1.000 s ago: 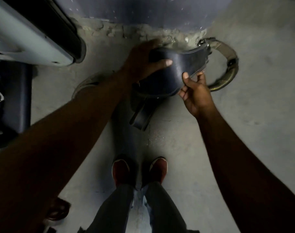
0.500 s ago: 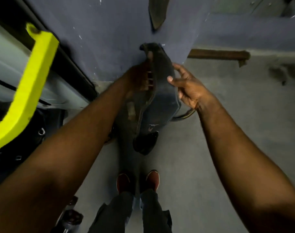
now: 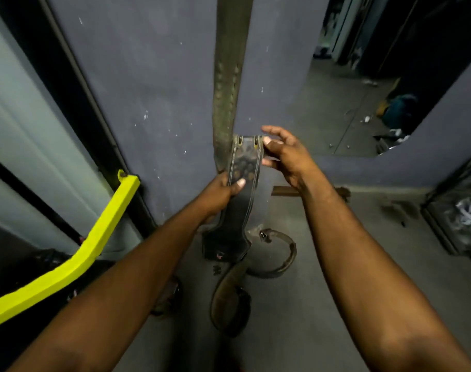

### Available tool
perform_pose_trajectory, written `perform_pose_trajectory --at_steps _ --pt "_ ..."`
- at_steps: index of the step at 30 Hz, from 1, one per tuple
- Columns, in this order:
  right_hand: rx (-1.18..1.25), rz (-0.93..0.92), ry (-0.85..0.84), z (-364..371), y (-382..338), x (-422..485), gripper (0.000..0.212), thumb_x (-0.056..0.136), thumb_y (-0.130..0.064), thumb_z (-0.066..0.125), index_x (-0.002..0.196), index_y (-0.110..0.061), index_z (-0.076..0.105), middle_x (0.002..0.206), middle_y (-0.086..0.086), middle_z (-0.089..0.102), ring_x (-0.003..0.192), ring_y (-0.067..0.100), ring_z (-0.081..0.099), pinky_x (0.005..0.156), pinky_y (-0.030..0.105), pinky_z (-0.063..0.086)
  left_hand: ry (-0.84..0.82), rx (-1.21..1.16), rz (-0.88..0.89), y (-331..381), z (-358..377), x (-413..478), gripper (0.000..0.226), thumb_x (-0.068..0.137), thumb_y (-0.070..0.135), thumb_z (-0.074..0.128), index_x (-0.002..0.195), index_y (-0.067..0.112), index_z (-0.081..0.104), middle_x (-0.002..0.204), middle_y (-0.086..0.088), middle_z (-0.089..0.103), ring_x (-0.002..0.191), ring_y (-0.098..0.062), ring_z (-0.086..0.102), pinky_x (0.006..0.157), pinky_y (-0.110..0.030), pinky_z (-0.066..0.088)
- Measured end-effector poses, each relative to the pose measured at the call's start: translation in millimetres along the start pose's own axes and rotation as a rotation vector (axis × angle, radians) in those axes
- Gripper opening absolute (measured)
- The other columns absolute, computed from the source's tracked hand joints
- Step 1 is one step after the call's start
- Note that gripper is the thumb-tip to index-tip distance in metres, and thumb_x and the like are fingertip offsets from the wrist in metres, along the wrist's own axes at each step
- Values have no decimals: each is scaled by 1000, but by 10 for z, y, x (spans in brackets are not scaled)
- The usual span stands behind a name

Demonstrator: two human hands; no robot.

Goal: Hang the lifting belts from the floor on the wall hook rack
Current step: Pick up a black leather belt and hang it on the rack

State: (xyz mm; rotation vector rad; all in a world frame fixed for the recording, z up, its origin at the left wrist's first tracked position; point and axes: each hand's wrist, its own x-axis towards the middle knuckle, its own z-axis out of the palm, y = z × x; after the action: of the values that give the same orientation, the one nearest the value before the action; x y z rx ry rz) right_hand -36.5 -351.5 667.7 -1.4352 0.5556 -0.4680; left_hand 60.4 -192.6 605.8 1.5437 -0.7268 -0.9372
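Holding black belt (image 3: 242,202) upright before wall (image 3: 148,76), gripped mid-strap in left hand (image 3: 222,190), top end pinched in right hand (image 3: 285,155), just beside olive belt (image 3: 227,76) already hung. Likely needs raising higher to hook, out of view. Third belt (image 3: 292,253) on floor (image 3: 363,237).

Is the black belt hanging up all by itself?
No, the left hand grips the black belt and the right hand pinches its top end.

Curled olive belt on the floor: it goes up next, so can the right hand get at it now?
Probably not yet: the right hand pinches the top of the black leather belt that the left hand grips. Nothing covers the curled olive belt below, though.
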Motion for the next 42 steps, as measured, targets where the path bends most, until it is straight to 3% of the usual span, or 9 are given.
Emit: perform_pose_trajectory --at_steps 5,9,16,23,28,31,34,39,42 --pt "-30 -65 -174 139 -451 -335 28 94 -1 62 121 -10 64 97 1 71 88 10 69 84 27 59 69 12 26 253 -107 -266 39 99 19 53 138 16 49 133 -8 61 123 -25 58 106 -43 46" --pt "-36 -266 -13 454 -856 -497 30 80 16 68 96 -10 68 90 6 73 82 11 70 80 23 58 92 11 142 603 -192 -510 40 100 19 52 139 18 46 130 -3 61 110 -16 62 88 -26 53" --pt "96 -443 102 1003 -1477 -877 57 86 3 71 131 -23 47 141 9 53 132 19 52 104 35 49 141 -46 421 1676 -472 -897 40 98 24 55 138 25 49 134 -4 60 120 -21 61 99 -39 52" --pt "-210 -392 164 1368 -1373 -1290 15 100 -26 60 106 -12 62 98 9 65 97 28 66 90 54 55 81 -137 662 2577 -699 -1278 31 98 12 53 120 34 57 118 2 68 111 -16 65 94 -37 55" --pt "-262 -562 202 1520 -1695 -1478 23 101 -22 58 78 -24 60 70 -14 64 68 3 59 67 26 48 190 -194 797 3100 -706 -1487 23 99 16 53 120 18 63 115 -7 71 108 -24 68 94 -44 55" --pt "-234 -514 73 1507 -1824 -1566 11 101 -25 58 100 -17 65 90 -8 72 84 10 69 77 30 56 253 -268 825 3305 -710 -1568 23 92 10 56 113 12 66 111 -15 72 107 -34 67 97 -55 52" --pt "-289 -471 -35 1475 -1815 -1590 34 99 -19 61 132 -14 56 124 4 70 113 19 69 97 36 57 216 -280 867 3483 -690 -1666 24 94 5 55 117 11 61 109 -14 71 100 -27 69 94 -52 55" --pt "-303 -609 55 1403 -1958 -1610 38 96 -15 66 133 -11 57 126 7 70 117 20 67 106 46 50 32 -29 855 3604 -699 -1863 45 100 7 50 137 28 35 111 -8 70 95 -15 70 72 -26 59" --pt "-304 -660 93 1334 -2169 -1651 39 96 -14 66 133 -12 57 127 8 69 117 21 67 106 47 50 -96 119 722 3292 -713 -1911 36 101 13 50 136 21 45 110 3 71 105 -14 66 71 -19 56"
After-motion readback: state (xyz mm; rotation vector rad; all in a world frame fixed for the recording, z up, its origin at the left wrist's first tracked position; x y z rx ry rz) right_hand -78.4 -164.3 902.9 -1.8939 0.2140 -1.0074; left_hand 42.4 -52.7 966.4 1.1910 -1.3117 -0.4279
